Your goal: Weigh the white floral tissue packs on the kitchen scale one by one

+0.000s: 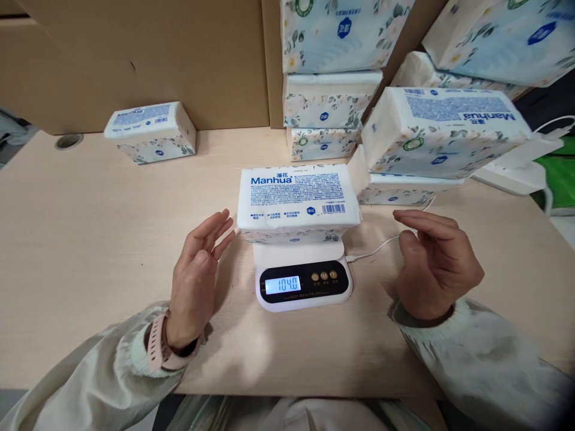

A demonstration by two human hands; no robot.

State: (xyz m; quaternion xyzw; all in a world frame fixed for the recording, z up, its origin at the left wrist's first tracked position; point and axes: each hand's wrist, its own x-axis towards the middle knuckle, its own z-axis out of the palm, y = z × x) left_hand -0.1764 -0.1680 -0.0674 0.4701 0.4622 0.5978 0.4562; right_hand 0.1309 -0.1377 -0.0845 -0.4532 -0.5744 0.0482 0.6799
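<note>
A white tissue pack [294, 197] with blue Manhua print rests on a white digital kitchen scale [303, 251]. The scale's lit display [283, 284] reads what looks like 104.0. Just left of the pack is my left hand [200, 269], fingers stretched out with a small gap to the pack, holding nothing. To the right, farther from the pack, my right hand [431, 260] hovers over the table with its fingers extended and its palm turned inward, also holding nothing.
Stacked tissue packs stand at the back [332, 102] and at the right [442, 131]. One more pack [150, 131] lies at the back left against a cardboard box [157, 60]. A white cable [377, 248] runs from the scale rightward behind my right hand.
</note>
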